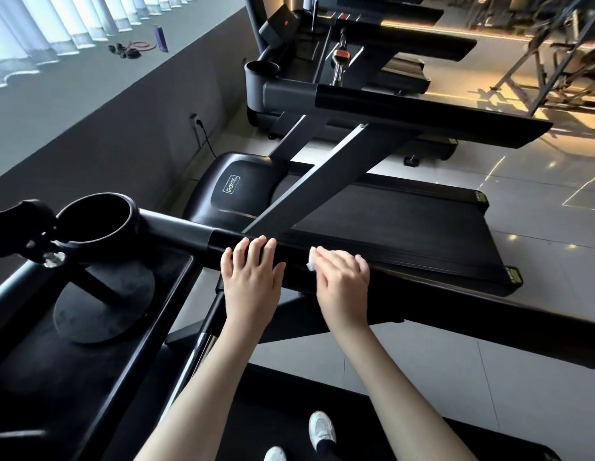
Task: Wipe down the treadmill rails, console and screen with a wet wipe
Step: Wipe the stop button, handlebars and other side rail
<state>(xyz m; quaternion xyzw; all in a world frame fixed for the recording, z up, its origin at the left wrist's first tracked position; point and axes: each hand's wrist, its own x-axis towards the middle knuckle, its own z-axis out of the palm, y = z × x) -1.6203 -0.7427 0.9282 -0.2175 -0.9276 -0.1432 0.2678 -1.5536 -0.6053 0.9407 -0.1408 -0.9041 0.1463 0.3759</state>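
Grey wall [99, 134] at left. Ledge [73, 84] above it, under white vertical blinds [30, 31] lit by daylight. Purple bottle [160, 38] and small dark items [124, 50] on ledge. Wall socket [193, 118] with black cable [206, 141]. Glossy pale floor tiles [548, 221] reflect warm light. Neighbouring treadmills [405, 207] in row; metal frames [555, 54] far right.
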